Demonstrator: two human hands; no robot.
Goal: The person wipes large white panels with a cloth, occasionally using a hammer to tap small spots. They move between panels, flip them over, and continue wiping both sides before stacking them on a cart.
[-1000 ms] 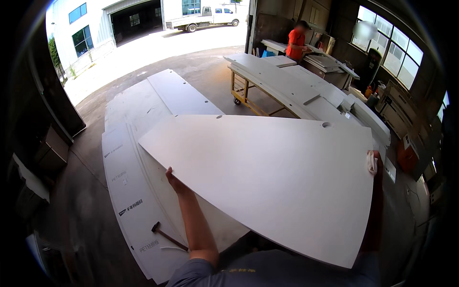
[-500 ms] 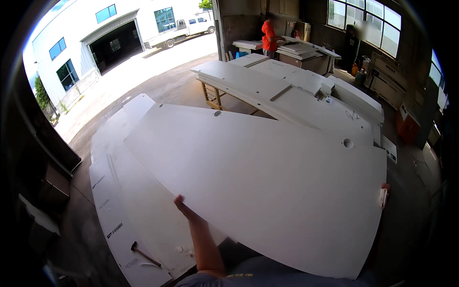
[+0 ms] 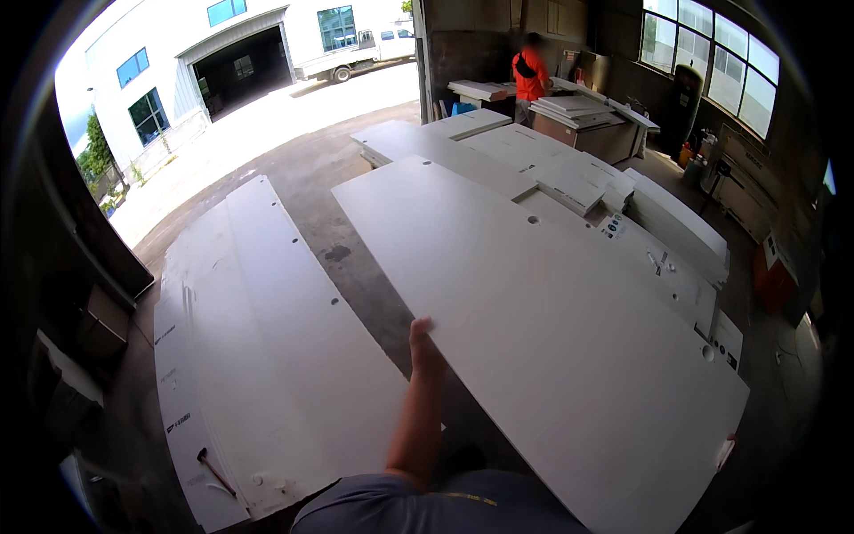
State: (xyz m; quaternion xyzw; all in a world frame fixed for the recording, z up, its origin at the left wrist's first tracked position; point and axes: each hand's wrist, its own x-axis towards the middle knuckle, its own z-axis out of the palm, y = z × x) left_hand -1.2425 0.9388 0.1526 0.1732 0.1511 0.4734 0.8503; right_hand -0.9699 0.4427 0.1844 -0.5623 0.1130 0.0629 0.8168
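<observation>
A large white panel [image 3: 543,329] with round holes along its far edge spans the space between my hands. My left hand [image 3: 425,338] is closed on its left long edge, thumb on top and the other fingers hidden beneath. At the panel's near right edge my right hand [image 3: 728,452] grips it; only a small part of that hand shows. The panel's far part overlaps a stack of white boards [image 3: 498,169] on the right; whether it touches them I cannot tell. Left of me lies a wide white board [image 3: 258,320] with holes along one edge.
A hammer [image 3: 216,473] lies on the left boards' near corner. Concrete floor [image 3: 342,267] shows between the two work surfaces. Farther off, a person in an orange top [image 3: 531,76] stands by stacked boards [image 3: 574,109]. A white truck [image 3: 356,58] is parked outside the wide doorway.
The panel has swung and moved right, off the left boards and over the right stack, both my hands still on it. The view has turned left. The left boards' holed edge is now uncovered.
</observation>
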